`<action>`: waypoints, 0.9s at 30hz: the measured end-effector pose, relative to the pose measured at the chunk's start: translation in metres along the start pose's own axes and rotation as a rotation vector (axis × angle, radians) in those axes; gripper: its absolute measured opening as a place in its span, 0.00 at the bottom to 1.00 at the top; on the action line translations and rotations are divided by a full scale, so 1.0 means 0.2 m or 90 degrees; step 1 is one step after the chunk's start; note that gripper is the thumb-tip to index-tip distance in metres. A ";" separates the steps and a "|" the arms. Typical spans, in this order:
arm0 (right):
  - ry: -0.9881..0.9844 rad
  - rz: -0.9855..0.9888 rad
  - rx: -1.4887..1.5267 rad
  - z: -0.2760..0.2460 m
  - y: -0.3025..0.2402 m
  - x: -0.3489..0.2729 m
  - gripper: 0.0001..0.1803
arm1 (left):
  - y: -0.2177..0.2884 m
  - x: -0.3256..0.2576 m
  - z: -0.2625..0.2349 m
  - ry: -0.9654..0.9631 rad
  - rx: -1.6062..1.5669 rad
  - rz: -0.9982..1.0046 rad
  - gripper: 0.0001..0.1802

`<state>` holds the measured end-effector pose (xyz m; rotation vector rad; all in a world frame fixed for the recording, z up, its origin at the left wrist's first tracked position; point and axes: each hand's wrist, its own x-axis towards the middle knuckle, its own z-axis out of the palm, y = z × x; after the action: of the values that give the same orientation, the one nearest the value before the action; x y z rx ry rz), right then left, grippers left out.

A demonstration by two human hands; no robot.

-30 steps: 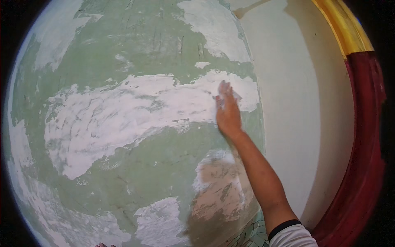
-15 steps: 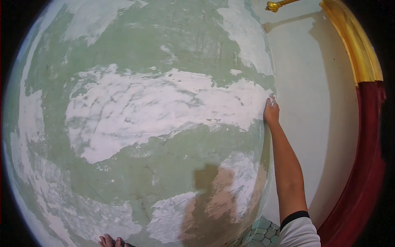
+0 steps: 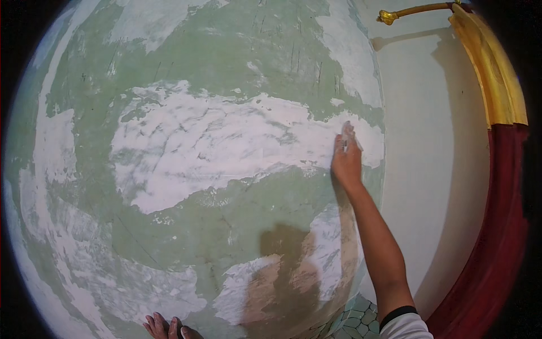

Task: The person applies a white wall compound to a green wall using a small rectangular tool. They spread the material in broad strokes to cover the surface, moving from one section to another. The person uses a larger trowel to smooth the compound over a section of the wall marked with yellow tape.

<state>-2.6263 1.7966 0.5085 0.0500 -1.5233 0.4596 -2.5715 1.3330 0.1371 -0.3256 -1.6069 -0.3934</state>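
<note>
Head view shows the right hand (image 3: 346, 161) pressed flat against a green wall (image 3: 226, 56), fingers closed over a small pale pad (image 3: 348, 135), likely sandpaper, at the right end of a wide white filler patch (image 3: 226, 147). That patch runs sideways, stretching left from the hand. The right arm reaches up, nearly straight. The left hand (image 3: 166, 327) peeks in low, fingers only; its grip cannot be told.

Floor (image 3: 354, 323) visible only as a small patch at the lower edge, beside the foot of the green wall (image 3: 237, 226): tiles, pale green with dark joints, irregular in shape. Toes (image 3: 161, 327) rest at the bottom edge further left; the ground under them cannot be made out.
</note>
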 end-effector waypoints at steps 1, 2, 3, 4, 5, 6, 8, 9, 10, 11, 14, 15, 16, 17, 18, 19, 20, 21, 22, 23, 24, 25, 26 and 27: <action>-0.011 -0.010 0.005 -0.01 -0.08 -0.03 0.29 | -0.01 -0.01 0.00 -0.015 0.004 -0.004 0.19; -0.024 -0.019 0.015 0.00 -0.16 -0.06 0.30 | -0.02 -0.02 -0.01 -0.029 0.006 -0.009 0.20; -0.040 -0.017 0.026 0.02 -0.24 -0.09 0.30 | -0.02 -0.02 -0.02 -0.044 0.008 -0.014 0.20; -0.056 -0.015 0.036 0.03 -0.31 -0.11 0.30 | -0.02 -0.02 -0.04 -0.058 0.008 -0.019 0.21; -0.071 -0.013 0.042 0.03 -0.38 -0.13 0.30 | -0.02 -0.01 -0.06 -0.066 -0.013 -0.011 0.24; -0.075 -0.024 0.045 0.04 -0.45 -0.16 0.30 | -0.02 -0.01 -0.07 -0.083 -0.033 -0.012 0.24; -0.084 -0.043 0.056 0.08 -0.59 -0.21 0.30 | -0.03 -0.01 -0.11 -0.117 -0.069 -0.014 0.26; -0.092 -0.043 0.050 0.10 -0.67 -0.23 0.30 | -0.03 0.00 -0.15 -0.165 -0.060 -0.011 0.27; -0.092 -0.039 0.051 0.10 -0.74 -0.24 0.31 | -0.04 0.01 -0.18 -0.178 -0.083 -0.017 0.27; -0.093 -0.036 0.052 0.11 -0.81 -0.26 0.31 | -0.06 0.01 -0.21 -0.192 -0.105 -0.023 0.27; -0.106 -0.041 0.060 0.16 -1.01 -0.32 0.31 | -0.18 0.01 -0.33 -0.232 -0.078 -0.019 0.28; -0.111 -0.051 0.066 0.18 -1.10 -0.34 0.31 | -0.23 0.02 -0.38 -0.228 -0.074 -0.035 0.28; -0.114 -0.062 0.069 0.18 -1.19 -0.37 0.31 | -0.28 0.03 -0.41 -0.223 -0.073 -0.050 0.29; -0.115 -0.080 0.073 0.20 -1.26 -0.40 0.31 | -0.33 0.04 -0.46 -0.219 -0.070 -0.058 0.29; -0.117 -0.099 0.077 0.22 -1.34 -0.44 0.31 | -0.39 0.05 -0.50 -0.213 -0.066 -0.066 0.29; -0.116 -0.119 0.079 0.24 -1.40 -0.48 0.31 | -0.44 0.06 -0.53 -0.206 -0.064 -0.073 0.29; -0.118 -0.133 0.070 0.26 -1.46 -0.52 0.31 | -0.50 0.06 -0.57 -0.199 -0.061 -0.080 0.30; -0.120 -0.147 0.061 0.27 -1.51 -0.56 0.31 | -0.55 0.06 -0.62 -0.191 -0.059 -0.086 0.30; -0.123 -0.164 0.052 0.28 -1.57 -0.60 0.31 | -0.62 0.05 -0.65 -0.182 -0.056 -0.095 0.30; -0.141 -0.188 0.044 0.28 -1.62 -0.65 0.31 | -0.70 0.02 -0.67 -0.161 -0.036 -0.093 0.30; -0.158 -0.213 0.036 0.28 -1.67 -0.69 0.31 | -0.78 0.02 -0.70 -0.153 -0.025 -0.088 0.30; -0.177 -0.237 0.024 0.28 -1.71 -0.72 0.31 | -0.84 0.01 -0.74 -0.147 -0.018 -0.083 0.30; -0.173 -0.243 0.021 0.29 -1.74 -0.73 0.31 | -0.90 0.01 -0.77 -0.141 -0.011 -0.079 0.30; -0.169 -0.249 0.018 0.30 -1.76 -0.72 0.31 | -0.95 0.02 -0.80 -0.178 0.041 -0.090 0.30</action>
<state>-2.5681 1.4189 0.4621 0.4375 -1.7159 0.1634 -2.5118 1.0932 0.1384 -0.2248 -1.9198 -0.4167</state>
